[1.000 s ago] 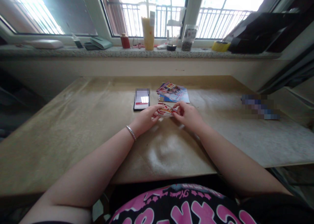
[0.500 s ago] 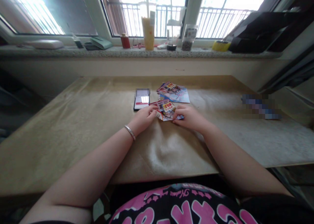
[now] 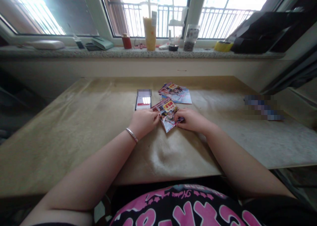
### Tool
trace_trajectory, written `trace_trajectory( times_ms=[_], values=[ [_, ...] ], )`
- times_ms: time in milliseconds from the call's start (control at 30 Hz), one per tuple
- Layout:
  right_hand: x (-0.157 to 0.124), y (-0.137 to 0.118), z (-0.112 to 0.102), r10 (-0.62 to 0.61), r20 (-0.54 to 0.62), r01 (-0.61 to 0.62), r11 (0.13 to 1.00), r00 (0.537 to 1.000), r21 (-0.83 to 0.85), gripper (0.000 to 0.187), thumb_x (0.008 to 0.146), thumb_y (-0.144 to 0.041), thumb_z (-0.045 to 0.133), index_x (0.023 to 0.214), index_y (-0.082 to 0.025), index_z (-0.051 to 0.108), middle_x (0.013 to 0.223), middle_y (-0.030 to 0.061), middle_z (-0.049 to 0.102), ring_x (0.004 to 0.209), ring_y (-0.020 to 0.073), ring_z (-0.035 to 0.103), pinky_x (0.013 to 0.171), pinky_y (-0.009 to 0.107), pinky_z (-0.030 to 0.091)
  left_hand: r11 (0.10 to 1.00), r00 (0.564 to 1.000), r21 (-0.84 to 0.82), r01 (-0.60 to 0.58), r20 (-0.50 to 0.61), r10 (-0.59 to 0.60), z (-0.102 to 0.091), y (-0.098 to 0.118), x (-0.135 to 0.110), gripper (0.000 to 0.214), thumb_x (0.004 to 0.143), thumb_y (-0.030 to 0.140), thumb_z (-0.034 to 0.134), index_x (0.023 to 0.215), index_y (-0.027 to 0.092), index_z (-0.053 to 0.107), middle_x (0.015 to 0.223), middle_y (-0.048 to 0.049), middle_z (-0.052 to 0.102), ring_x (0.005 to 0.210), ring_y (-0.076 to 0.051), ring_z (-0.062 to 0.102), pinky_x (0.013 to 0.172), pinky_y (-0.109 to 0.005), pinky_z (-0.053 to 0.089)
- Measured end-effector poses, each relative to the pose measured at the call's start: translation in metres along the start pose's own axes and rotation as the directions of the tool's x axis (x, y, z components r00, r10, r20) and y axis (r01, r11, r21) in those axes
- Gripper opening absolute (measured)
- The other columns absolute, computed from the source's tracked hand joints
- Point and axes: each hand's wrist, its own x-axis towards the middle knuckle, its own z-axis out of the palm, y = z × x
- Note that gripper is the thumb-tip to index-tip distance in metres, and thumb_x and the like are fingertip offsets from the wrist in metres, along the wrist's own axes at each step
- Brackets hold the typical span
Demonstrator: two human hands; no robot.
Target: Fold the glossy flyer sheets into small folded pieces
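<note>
A colourful printed leaflet with a yellow price patch is held between my two hands over the table. My left hand, a silver bangle on its wrist, is closed on the leaflet's left edge. At the opposite edge my right hand grips the same leaflet, fingers curled around a crumpled or folded part. One corner of the paper points down toward me. Just behind lie more leaflets in an overlapping pile. A phone with a lit screen lies beyond my left hand, which hides its lower edge.
A yellowish cloth covers the table. To the right lies a blurred bluish item. On the stone windowsill stand a red bottle, a tall yellow container, a jar and a black bag.
The leaflet has turned, and one corner now sticks out toward me. My left hand's fingers have curled in more on its edge, and my right hand has barely shifted.
</note>
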Motion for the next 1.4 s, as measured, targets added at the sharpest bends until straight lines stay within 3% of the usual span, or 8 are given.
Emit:
trace_trajectory(
  times_ms=[233, 433, 600, 933, 1100, 1400],
  values=[
    [-0.002, 0.001, -0.001, 0.038, 0.007, -0.038, 0.999, 0.999, -0.010, 0.016, 0.073, -0.022, 0.067, 0.089, -0.019, 0.064, 0.091, 0.0056, 0.067, 0.085, 0.0201, 0.061, 0.076, 0.031, 0.046, 0.973, 0.978, -0.101, -0.206, -0.066, 0.200, 0.001, 0.001, 0.000, 0.035, 0.089, 0.042, 0.051, 0.073, 0.020, 0.073, 0.078, -0.0073, 0.065, 0.075, -0.020, 0.056, 0.070, -0.034, 0.041],
    [-0.002, 0.003, -0.001, 0.012, 0.012, -0.012, 1.000, 1.000, 0.008, 0.020, 0.071, -0.015, 0.065, 0.090, -0.020, 0.063, 0.094, 0.0056, 0.067, 0.089, 0.0207, 0.061, 0.079, 0.032, 0.046, 0.860, 0.938, -0.386, -0.335, -0.053, 0.342, 0.009, 0.002, 0.000, 0.013, 0.084, 0.023, 0.058, 0.081, 0.021, 0.071, 0.097, -0.0051, 0.068, 0.086, -0.017, 0.062, 0.080, -0.031, 0.047],
    [-0.003, 0.008, -0.002, -0.014, 0.000, 0.014, 1.000, 1.000, 0.017, 0.020, 0.071, -0.010, 0.060, 0.089, -0.019, 0.063, 0.091, 0.0051, 0.066, 0.087, 0.0196, 0.060, 0.079, 0.031, 0.046, 0.776, 0.902, -0.499, -0.386, -0.028, 0.431, 0.016, -0.003, 0.001, 0.012, 0.081, 0.017, 0.059, 0.089, 0.021, 0.068, 0.106, -0.0048, 0.068, 0.099, -0.019, 0.062, 0.089, -0.032, 0.047],
    [-0.001, 0.015, -0.001, -0.041, -0.049, 0.044, 0.997, 0.998, 0.060, 0.007, 0.076, -0.017, 0.063, 0.082, -0.017, 0.068, 0.102, 0.0097, 0.066, 0.099, 0.0217, 0.060, 0.091, 0.038, 0.047, 0.713, 0.888, -0.574, -0.402, -0.053, 0.457, 0.020, -0.001, 0.001, 0.023, 0.086, 0.019, 0.054, 0.103, 0.025, 0.068, 0.113, -0.0052, 0.065, 0.110, -0.019, 0.058, 0.099, -0.037, 0.044],
    [0.001, 0.020, 0.004, 0.005, -0.085, 0.004, 0.994, 0.996, 0.108, 0.008, 0.079, -0.023, 0.065, 0.083, -0.020, 0.071, 0.112, 0.0090, 0.063, 0.107, 0.0216, 0.059, 0.096, 0.039, 0.045, 0.721, 0.889, -0.577, -0.384, -0.020, 0.458, 0.020, 0.000, 0.000, 0.022, 0.088, 0.021, 0.054, 0.106, 0.023, 0.066, 0.125, -0.0053, 0.060, 0.120, -0.020, 0.053, 0.103, -0.038, 0.042],
    [0.006, 0.020, 0.021, 0.190, -0.242, -0.161, 0.978, 0.952, 0.136, 0.009, 0.079, -0.026, 0.065, 0.075, -0.020, 0.069, 0.113, 0.0094, 0.062, 0.106, 0.0217, 0.059, 0.098, 0.038, 0.044, 0.785, 0.900, -0.496, -0.370, 0.018, 0.436, 0.015, 0.005, 0.002, 0.026, 0.088, 0.022, 0.050, 0.112, 0.017, 0.060, 0.116, -0.0081, 0.063, 0.109, -0.021, 0.057, 0.099, -0.036, 0.044]
  ],
)
